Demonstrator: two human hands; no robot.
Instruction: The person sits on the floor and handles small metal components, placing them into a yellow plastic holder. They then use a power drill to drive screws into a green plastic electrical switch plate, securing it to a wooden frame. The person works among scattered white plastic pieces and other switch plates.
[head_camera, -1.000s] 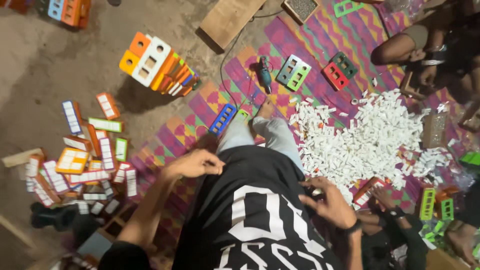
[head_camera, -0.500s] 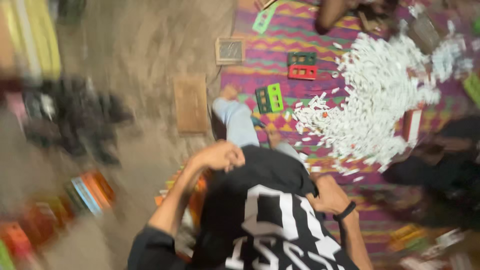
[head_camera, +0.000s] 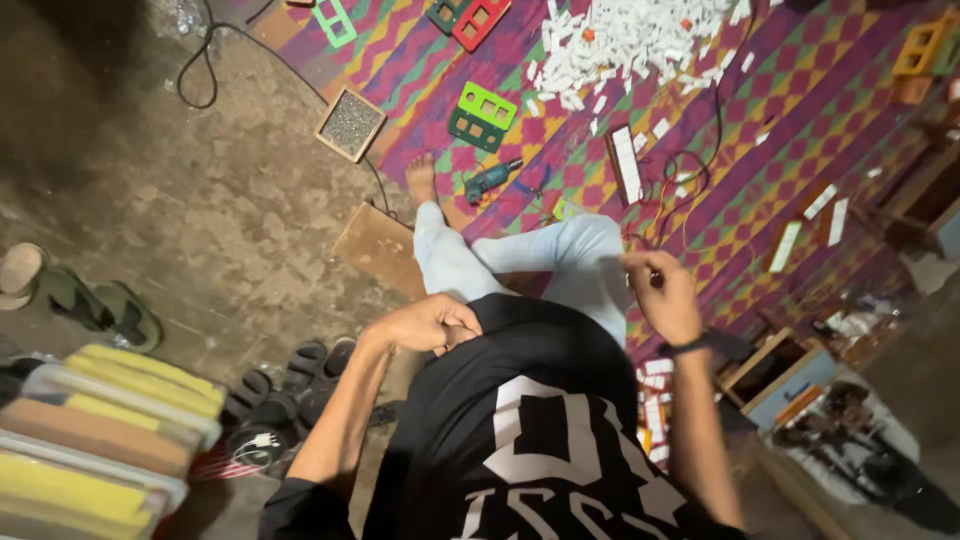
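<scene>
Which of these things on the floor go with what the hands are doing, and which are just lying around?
In hand or close by:
left hand, closed against the black shirt
right hand, pinching something too small to tell
wires
power tool

Lying about:
white pieces
green frames
sandals
stacked bins

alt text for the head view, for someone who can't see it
Looking down at a seated person in a black shirt and pale jeans: the left hand rests closed at the waist, while the right hand is raised, pinching something too small to identify. Ahead, a patterned mat holds a pile of small white pieces and a green frame.
</scene>
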